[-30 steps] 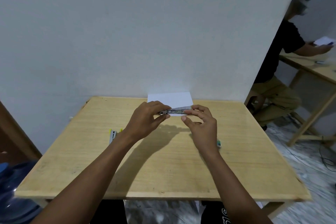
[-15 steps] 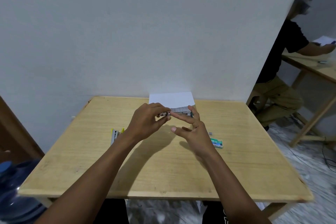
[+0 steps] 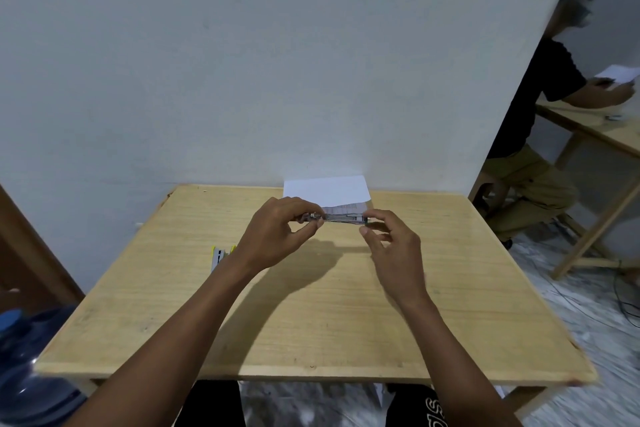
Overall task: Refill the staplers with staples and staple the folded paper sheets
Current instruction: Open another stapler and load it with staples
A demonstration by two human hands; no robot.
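Hands grip a slim silver metal stapler (image 3: 341,217) above the tabletop's far edge: left hand (image 3: 277,236) pinches one end, right hand (image 3: 393,246) fingertips touch the other, loosely curled.

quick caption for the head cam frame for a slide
Both hands, left hand and right hand, hold a slim metal stapler above a wooden table, folded paper sheets behind.

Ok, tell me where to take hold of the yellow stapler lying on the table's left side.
Probably pinch the yellow stapler across its long sides at mid-body, coming from above. It lies flat on the table, its length running away from the person, partly hidden by the left hand's forearm.
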